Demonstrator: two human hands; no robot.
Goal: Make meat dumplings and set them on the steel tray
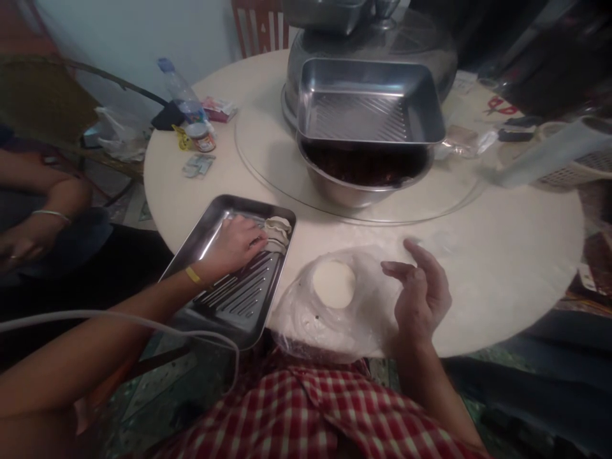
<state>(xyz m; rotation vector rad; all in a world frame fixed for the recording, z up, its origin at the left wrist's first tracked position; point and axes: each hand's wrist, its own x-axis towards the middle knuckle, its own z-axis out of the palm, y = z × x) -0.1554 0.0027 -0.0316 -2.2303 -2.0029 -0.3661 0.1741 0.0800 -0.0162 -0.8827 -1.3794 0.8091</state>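
My left hand (238, 243) reaches into a shallow metal tray (224, 312), its fingers curled together against the nearest pale dumpling (276, 245). More dumplings (278, 223) stand in a row behind it in the tray's far right corner. Part of the nearest one is hidden by the fingertips. To the right of the tray, a round flat dough wrapper (333, 284) lies on a clear plastic bag (306, 322) at the table's edge. My right hand (423, 296) hovers beside the bag, thumb and fingers apart, holding nothing.
A round table (502, 280) carries a glass turntable. On it, a steel bowl (356, 194) of dark filling has a second metal tray (368, 118) resting over it. A bottle (182, 92) and jar (199, 138) stand back left. Another person's arm (48, 204) is at left; a white cable (119, 317) crosses my forearm.
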